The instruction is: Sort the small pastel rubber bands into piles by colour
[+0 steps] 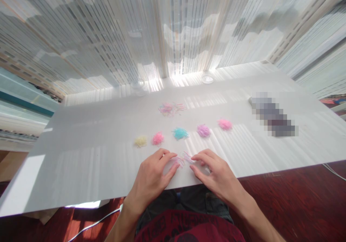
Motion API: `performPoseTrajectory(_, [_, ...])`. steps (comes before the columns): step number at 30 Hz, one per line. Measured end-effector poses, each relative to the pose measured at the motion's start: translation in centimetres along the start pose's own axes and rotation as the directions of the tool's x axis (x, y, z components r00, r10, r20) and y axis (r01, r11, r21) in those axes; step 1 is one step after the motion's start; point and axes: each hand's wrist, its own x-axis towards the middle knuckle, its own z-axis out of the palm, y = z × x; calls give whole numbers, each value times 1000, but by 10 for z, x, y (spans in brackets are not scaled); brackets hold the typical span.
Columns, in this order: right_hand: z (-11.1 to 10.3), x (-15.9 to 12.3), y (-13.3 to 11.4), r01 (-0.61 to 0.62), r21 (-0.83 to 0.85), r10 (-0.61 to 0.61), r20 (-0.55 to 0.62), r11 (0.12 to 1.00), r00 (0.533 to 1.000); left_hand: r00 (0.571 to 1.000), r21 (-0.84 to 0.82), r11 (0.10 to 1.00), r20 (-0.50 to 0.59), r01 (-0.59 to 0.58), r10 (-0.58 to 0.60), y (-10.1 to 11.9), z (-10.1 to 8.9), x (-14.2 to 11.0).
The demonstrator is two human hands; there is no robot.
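Note:
A small loose pile of thin pink and lilac bits (182,159) lies near the table's front edge, between my two hands. From the left side, my left hand (154,168) reaches its fingertips to the pile, thumb and forefinger apart. My right hand (214,170) borders it on the other side, its thumb also spread from the fingers. Just beyond are sorted heaps: yellow (140,141), coral pink (158,138), turquoise (180,133), purple (203,130) and light pink (225,124). A mixed-colour heap (170,108) is spread farther back. The bits are too small to name exactly.
The white table (94,155) has a round clear lid or dish (207,79) at its back edge and a clear container (139,87) left of that. A blurred-out object (273,115) lies on the right. Sheer curtains (162,29) hang behind. A white cable (94,223) runs below.

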Motion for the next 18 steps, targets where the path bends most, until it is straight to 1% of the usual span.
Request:
performPoseTrajectory(4, [7, 0, 2, 75, -129, -73, 19, 989, 997, 1000, -15, 1000, -28, -8, 7, 3, 6, 4])
performPoseTrajectory(7, [10, 4, 3, 100, -172, -100, 7, 980, 995, 1000, 10, 1000, -28, 12, -11, 2, 6, 10])
performPoseTrajectory(10, [11, 7, 3, 100, -185, -106, -20, 978, 994, 998, 56, 998, 57, 10, -13, -1, 4, 19])
performPoseTrajectory(13, [13, 8, 4, 97, -181, -108, -55, 979, 993, 988, 67, 997, 154, -44, 33, -4, -1, 27])
performPoseTrajectory(18, [14, 8, 6, 89, -141, -105, -109, 986, 988, 973, 58, 991, 202, -121, 107, -8, -6, 35])
